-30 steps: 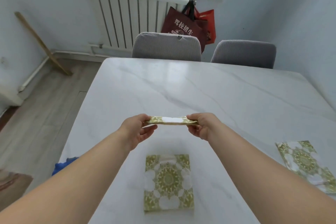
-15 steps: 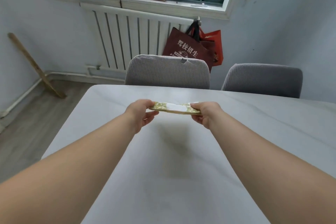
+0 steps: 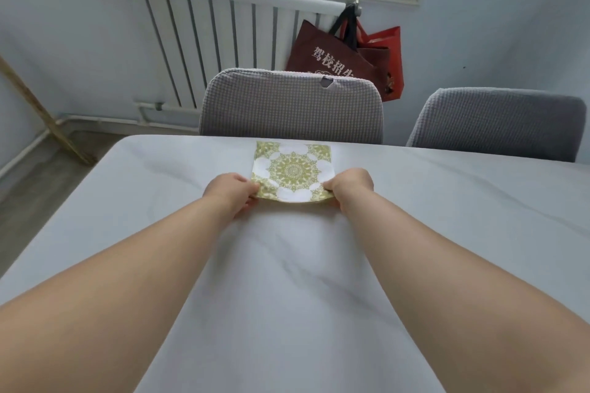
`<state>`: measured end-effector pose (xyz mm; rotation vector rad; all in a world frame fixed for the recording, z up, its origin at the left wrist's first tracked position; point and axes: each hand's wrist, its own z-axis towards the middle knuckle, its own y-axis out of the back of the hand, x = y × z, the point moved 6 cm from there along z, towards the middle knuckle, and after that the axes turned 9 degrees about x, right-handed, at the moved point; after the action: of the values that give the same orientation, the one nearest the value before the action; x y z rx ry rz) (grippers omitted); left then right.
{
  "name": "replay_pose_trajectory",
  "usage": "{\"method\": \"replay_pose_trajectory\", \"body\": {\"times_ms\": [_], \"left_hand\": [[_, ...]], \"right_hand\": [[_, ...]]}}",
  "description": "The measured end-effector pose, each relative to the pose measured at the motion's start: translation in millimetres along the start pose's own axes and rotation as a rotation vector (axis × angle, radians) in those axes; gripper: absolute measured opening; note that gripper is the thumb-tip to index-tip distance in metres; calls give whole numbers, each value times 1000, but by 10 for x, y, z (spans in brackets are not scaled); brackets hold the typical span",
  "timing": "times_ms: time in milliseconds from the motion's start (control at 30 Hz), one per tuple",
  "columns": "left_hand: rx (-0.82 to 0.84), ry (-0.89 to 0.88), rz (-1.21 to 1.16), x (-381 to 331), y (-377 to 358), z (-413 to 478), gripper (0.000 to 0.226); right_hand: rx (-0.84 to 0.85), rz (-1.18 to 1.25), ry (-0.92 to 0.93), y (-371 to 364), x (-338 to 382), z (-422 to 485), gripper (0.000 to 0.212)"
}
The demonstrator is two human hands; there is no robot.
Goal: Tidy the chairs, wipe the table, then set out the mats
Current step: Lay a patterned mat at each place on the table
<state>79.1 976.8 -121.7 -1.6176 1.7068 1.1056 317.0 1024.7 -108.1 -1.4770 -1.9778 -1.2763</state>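
Mat: We note one square mat with a green-and-white medallion pattern, pattern side up. It sits at the far side of the table, its far edge just short of the table's far edge.
Left grip: The left hand pinches the mat's near left corner, with the thumb on top and the fingers curled beneath.
Right grip: The right hand pinches the near right corner. Its fingers below the mat are hidden from us.
Mat contact: The far part lies flat on the table. The near edge bows between the two hands, and we cannot tell whether it touches the surface.
Seating, left: The left chair, grey, stands directly behind the mat, close to the table's far edge.
Seating, right: The right chair, also grey, stands beside it at the same edge.
Wall: We see a white radiator behind the left chair.
Hanging items: A dark red bag and a bright red bag hang at the radiator's right end.
Left wall: A wooden stick leans there, tilted.
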Motion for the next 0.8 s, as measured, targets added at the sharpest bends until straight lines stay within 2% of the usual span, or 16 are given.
{"method": "replay_pose_trajectory", "body": {"times_ms": [167, 633, 800], "left_hand": [[-75, 7, 144, 11, -3, -32, 16], [-107, 56, 470, 116, 16, -161, 14], [-109, 71, 623, 149, 12, -131, 27]], "right_hand": [[-34, -89, 71, -43, -42, 80, 21], [-33, -214, 99, 2, -191, -14, 29], [-9, -239, 93, -26, -207, -87, 32]]}}
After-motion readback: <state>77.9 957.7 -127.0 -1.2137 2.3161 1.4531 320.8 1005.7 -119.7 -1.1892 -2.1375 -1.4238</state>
